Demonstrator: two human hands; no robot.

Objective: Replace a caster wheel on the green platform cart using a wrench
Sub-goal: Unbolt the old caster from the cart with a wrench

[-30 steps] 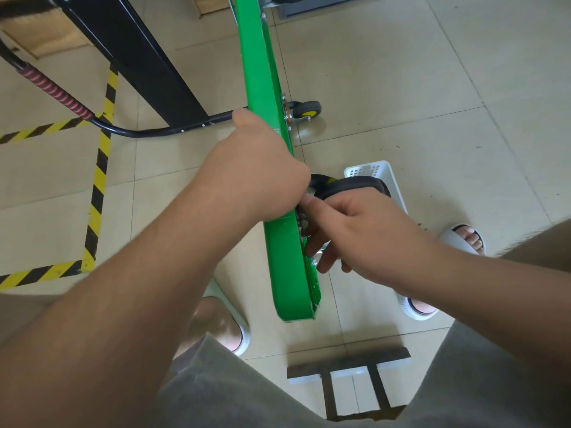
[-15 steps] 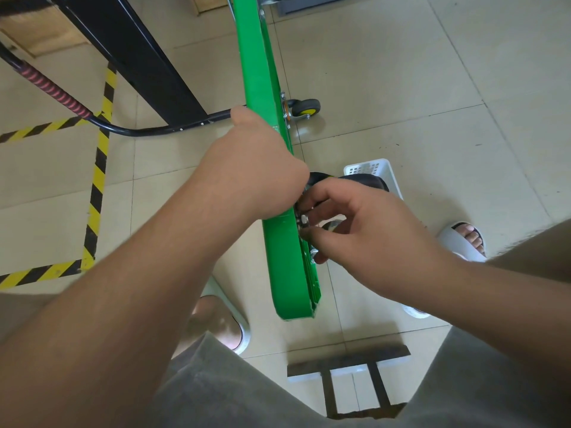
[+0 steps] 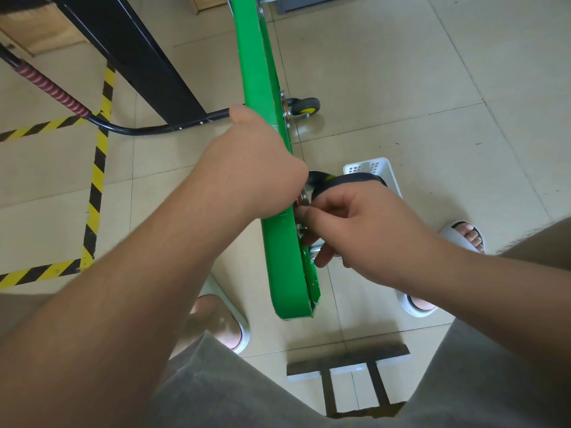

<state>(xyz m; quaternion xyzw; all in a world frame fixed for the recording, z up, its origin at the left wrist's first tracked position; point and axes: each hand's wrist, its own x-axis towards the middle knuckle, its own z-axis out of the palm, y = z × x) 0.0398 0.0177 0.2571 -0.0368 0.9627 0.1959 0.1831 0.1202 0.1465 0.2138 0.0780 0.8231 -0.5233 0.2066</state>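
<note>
head view: green platform cart (image 3: 279,251) stands on edge, left hand (image 3: 253,174) curled over its upper edge and gripping it, right hand (image 3: 364,230) at its underside pinching a small, mostly hidden fastener (image 3: 304,229) between thumb and forefinger beside the black caster wheel (image 3: 349,179), white basket (image 3: 367,165) just beyond.

Noted green platform cart (image 3: 256,72) standing on edge, underside facing right; black caster wheel (image 3: 349,179) against underside; grey-yellow far caster (image 3: 306,110) mounted.
</note>
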